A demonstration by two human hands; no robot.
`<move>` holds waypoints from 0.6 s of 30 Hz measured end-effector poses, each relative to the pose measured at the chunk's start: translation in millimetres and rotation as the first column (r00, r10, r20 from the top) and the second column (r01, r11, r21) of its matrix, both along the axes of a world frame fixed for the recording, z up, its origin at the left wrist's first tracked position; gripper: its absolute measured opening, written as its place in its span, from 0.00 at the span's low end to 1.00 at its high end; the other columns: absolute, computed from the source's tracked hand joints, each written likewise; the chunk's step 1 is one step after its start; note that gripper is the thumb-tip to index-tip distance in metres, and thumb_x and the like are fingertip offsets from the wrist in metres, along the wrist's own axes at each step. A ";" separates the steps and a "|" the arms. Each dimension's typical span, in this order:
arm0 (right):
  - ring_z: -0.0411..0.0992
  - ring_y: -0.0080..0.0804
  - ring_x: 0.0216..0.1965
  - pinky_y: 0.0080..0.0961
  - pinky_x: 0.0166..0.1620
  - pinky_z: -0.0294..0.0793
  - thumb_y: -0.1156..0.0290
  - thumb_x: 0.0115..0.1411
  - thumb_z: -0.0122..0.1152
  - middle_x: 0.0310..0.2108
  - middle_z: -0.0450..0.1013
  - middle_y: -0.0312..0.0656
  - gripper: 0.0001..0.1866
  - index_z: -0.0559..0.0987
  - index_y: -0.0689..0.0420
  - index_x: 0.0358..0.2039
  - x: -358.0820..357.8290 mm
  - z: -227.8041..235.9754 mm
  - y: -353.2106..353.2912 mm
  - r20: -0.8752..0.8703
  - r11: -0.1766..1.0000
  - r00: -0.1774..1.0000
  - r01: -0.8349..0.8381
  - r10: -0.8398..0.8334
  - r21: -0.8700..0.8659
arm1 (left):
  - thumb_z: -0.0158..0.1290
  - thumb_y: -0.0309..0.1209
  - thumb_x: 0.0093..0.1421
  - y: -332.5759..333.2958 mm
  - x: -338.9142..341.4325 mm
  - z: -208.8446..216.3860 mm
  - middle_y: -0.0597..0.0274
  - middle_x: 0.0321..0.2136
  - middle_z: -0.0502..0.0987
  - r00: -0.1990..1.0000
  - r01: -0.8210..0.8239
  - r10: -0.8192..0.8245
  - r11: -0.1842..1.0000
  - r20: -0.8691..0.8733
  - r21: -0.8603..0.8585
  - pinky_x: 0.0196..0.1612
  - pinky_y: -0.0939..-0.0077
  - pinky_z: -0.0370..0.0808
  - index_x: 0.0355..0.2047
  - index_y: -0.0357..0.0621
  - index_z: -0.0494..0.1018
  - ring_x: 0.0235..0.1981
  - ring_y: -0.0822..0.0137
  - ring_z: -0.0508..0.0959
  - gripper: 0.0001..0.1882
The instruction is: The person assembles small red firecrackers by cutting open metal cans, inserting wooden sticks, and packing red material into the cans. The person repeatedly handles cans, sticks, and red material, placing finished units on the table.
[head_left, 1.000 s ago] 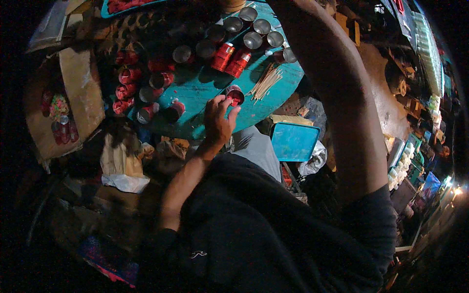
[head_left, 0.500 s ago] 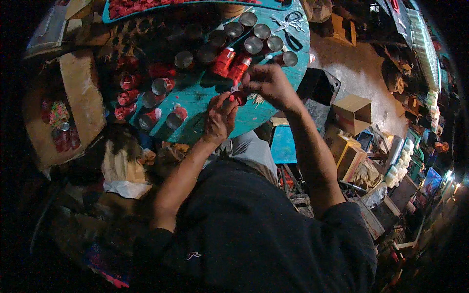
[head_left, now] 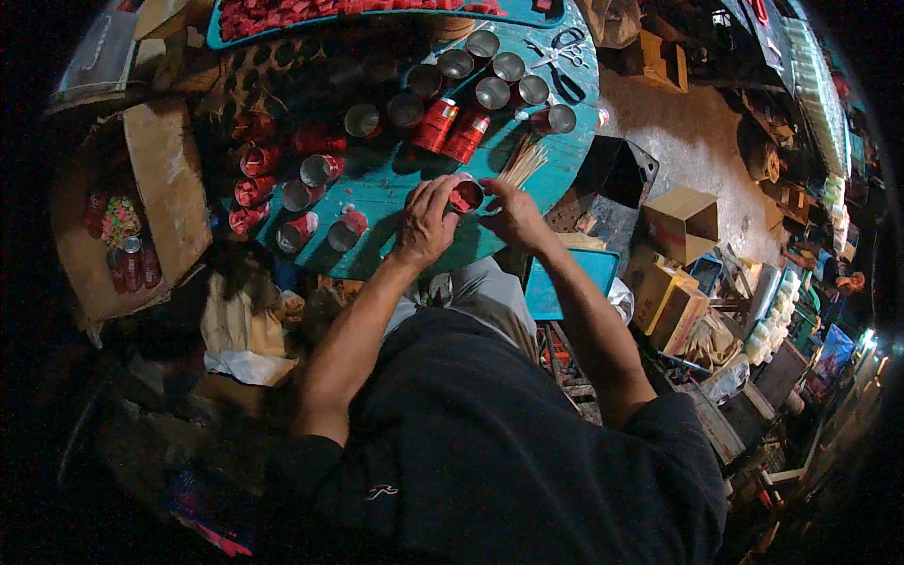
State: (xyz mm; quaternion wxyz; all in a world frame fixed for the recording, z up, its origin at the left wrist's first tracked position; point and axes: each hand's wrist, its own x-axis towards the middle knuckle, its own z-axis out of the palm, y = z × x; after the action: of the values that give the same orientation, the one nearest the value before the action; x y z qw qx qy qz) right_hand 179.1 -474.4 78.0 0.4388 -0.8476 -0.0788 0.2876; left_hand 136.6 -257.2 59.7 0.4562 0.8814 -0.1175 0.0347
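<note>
One open carton [head_left: 168, 179] farthest left of the held can [head_left: 469, 183]. Closer, on the same side, four red cans [head_left: 255, 161] in a column, then open tins [head_left: 315, 170]. Far beyond the held can and mostly to its left, a tray [head_left: 216, 36] of red cubes [head_left: 282, 16]. Directly left of the held can, the left hand [head_left: 426, 224], with fingers wrapped around the wall and clamped. Held can over the teal table [head_left: 381, 188], near its edge, mouth in view, red pieces [head_left: 460, 201] inside. Just right of it, the right hand [head_left: 516, 217], with thumb and forefinger at the rim; impossible to tell whether pinched on anything. To the upper right, thin sticks [head_left: 525, 162]; farther, scissors [head_left: 556, 62]. Lower right, a blue tray [head_left: 593, 273].

Possible trouble: a spill of red pieces, from a tilt or a loosened left grip; a cut, from pressure on a perhaps sharp rim; scattered sticks, from a brush of the right knuckles.
</note>
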 end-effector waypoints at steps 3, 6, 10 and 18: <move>0.78 0.52 0.52 0.41 0.55 0.78 0.79 0.50 0.70 0.52 0.79 0.54 0.30 0.77 0.61 0.57 -10.7 -11.9 20.6 0.127 0.993 0.992 -0.003 -0.012 0.117 | 0.68 0.27 0.51 -7.2 -11.3 12.2 0.46 0.53 0.75 0.993 -0.083 0.084 0.996 -0.083 0.020 0.58 0.52 0.74 0.59 0.38 0.69 0.54 0.41 0.75 0.34; 0.78 0.52 0.52 0.41 0.55 0.78 0.78 0.53 0.67 0.51 0.79 0.52 0.28 0.78 0.58 0.56 -1.8 -14.7 33.2 0.175 0.986 0.979 -0.128 0.109 0.105 | 0.68 0.29 0.51 -8.8 -30.9 23.5 0.46 0.50 0.75 0.936 -0.201 0.208 0.978 -0.286 0.051 0.57 0.54 0.74 0.60 0.37 0.68 0.53 0.43 0.75 0.36; 0.78 0.55 0.50 0.43 0.53 0.79 0.79 0.56 0.61 0.51 0.80 0.52 0.22 0.81 0.58 0.53 10.1 -29.4 35.6 0.206 0.932 0.919 -0.356 0.337 0.063 | 0.69 0.31 0.50 -3.9 -55.7 15.4 0.41 0.53 0.74 0.961 -0.229 0.227 0.973 -0.155 0.005 0.55 0.54 0.76 0.62 0.36 0.68 0.53 0.41 0.76 0.39; 0.83 0.49 0.40 0.46 0.39 0.84 0.74 0.55 0.60 0.36 0.81 0.53 0.13 0.83 0.56 0.41 60.0 -11.1 120.7 0.429 0.719 0.577 -0.553 0.695 -0.420 | 0.71 0.45 0.54 -1.9 -68.2 2.6 0.34 0.48 0.75 0.973 -0.214 0.228 0.951 -0.041 0.224 0.54 0.51 0.76 0.51 0.26 0.72 0.50 0.35 0.75 0.36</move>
State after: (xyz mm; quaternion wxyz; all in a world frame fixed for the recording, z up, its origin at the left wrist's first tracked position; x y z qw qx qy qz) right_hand 239.1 -353.7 66.9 0.1586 -0.8550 -0.4636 0.1701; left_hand 68.4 -259.1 62.3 0.3538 0.9343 -0.0058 0.0430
